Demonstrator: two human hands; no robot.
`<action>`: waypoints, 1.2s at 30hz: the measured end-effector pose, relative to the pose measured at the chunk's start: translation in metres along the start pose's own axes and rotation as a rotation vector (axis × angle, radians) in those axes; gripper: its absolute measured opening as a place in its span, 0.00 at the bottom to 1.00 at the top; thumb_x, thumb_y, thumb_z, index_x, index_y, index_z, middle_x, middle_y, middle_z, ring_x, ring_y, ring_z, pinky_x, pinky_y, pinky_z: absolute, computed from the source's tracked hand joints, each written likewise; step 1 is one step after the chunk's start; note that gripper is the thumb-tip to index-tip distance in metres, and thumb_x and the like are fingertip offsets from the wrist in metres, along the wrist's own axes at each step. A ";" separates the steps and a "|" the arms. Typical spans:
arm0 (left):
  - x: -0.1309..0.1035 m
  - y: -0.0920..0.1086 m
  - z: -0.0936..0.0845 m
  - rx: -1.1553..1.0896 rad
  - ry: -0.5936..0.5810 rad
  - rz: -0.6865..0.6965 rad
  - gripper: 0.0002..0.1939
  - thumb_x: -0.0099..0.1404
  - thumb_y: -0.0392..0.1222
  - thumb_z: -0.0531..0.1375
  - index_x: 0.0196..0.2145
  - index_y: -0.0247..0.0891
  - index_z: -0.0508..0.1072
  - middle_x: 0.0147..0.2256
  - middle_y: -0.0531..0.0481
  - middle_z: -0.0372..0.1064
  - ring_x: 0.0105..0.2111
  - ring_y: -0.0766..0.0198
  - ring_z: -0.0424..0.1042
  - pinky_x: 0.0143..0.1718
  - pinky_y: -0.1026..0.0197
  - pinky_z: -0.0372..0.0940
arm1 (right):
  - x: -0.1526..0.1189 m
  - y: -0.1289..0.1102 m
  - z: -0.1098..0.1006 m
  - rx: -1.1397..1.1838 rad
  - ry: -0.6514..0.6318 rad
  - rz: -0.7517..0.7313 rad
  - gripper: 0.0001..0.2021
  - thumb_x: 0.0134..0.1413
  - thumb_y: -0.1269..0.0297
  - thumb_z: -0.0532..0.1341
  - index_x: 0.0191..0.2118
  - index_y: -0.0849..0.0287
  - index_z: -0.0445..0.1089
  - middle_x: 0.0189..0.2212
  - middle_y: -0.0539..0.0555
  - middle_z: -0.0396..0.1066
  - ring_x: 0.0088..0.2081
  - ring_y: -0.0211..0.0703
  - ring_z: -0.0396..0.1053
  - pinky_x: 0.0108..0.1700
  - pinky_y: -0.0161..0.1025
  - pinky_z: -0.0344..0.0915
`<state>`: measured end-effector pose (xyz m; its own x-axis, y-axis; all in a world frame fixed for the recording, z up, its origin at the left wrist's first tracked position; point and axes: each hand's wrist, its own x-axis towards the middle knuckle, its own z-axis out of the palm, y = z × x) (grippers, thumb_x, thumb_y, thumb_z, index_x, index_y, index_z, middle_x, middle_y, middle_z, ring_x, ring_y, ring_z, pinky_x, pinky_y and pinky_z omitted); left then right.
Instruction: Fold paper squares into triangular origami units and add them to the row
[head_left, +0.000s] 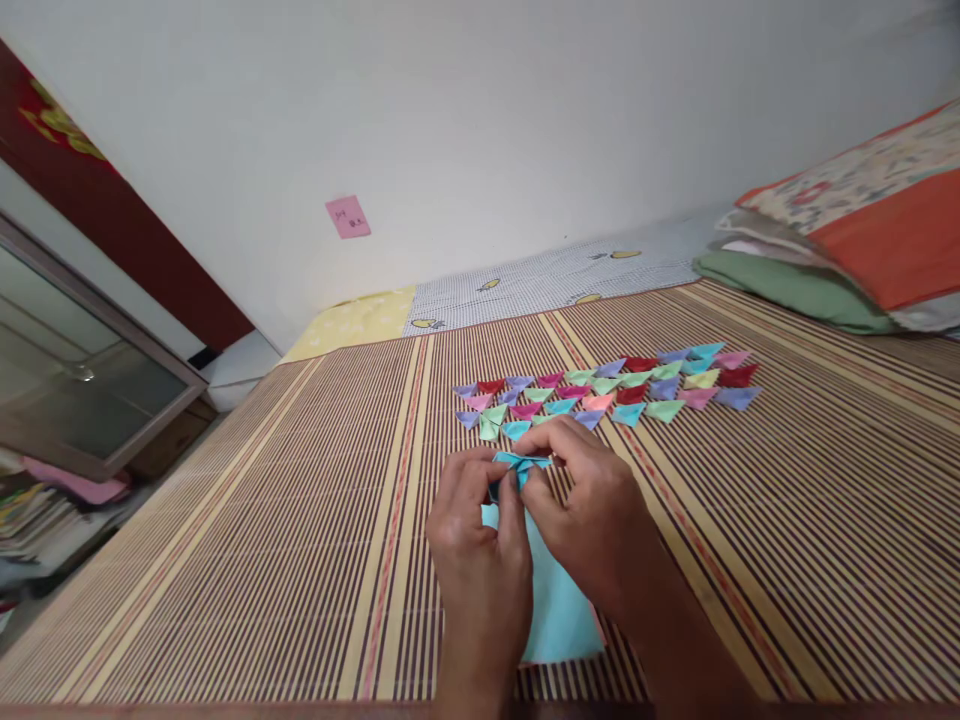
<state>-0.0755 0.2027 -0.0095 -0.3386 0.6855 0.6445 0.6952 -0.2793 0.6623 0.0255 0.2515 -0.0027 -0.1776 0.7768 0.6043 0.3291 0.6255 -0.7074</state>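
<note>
Between the fingertips of both hands is a small folded piece of blue paper. My left hand pinches its left and near side with thumb and fingers. From the right, my right hand grips the other side, its index finger curled over the top. Underneath the hands lies a larger sheet of light blue paper, partly covered by them. Just beyond, folded paper triangles in many colours are laid out in several rows. My fingers hide part of the folded piece.
A striped bamboo mat covers the surface. Folded bedding is piled at the far right. Along the wall runs a patterned cloth. A pink note is stuck to the wall. Stacked books and a glass-panelled door are at left.
</note>
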 end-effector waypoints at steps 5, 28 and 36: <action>-0.003 0.003 0.002 0.025 0.036 0.038 0.10 0.66 0.25 0.59 0.35 0.40 0.73 0.38 0.49 0.72 0.40 0.61 0.74 0.41 0.59 0.68 | -0.003 -0.004 0.009 0.008 0.115 0.064 0.14 0.50 0.78 0.51 0.38 0.58 0.69 0.36 0.57 0.74 0.41 0.50 0.71 0.43 0.47 0.68; 0.001 -0.011 -0.006 -0.217 0.014 -0.248 0.05 0.67 0.34 0.62 0.34 0.42 0.77 0.34 0.52 0.73 0.34 0.63 0.74 0.36 0.60 0.70 | -0.001 -0.005 0.009 0.138 0.002 0.093 0.09 0.54 0.75 0.59 0.39 0.59 0.73 0.35 0.52 0.75 0.36 0.43 0.72 0.39 0.40 0.68; 0.002 -0.007 -0.002 -0.005 0.021 0.062 0.09 0.65 0.25 0.62 0.35 0.39 0.74 0.38 0.50 0.72 0.40 0.64 0.73 0.40 0.61 0.68 | -0.004 0.006 0.015 -0.083 0.070 0.030 0.08 0.55 0.75 0.56 0.35 0.60 0.72 0.29 0.52 0.72 0.30 0.43 0.70 0.34 0.39 0.62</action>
<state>-0.0826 0.2043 -0.0122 -0.3088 0.6525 0.6920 0.7118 -0.3240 0.6231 0.0147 0.2533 -0.0149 -0.1020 0.7860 0.6098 0.4094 0.5918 -0.6944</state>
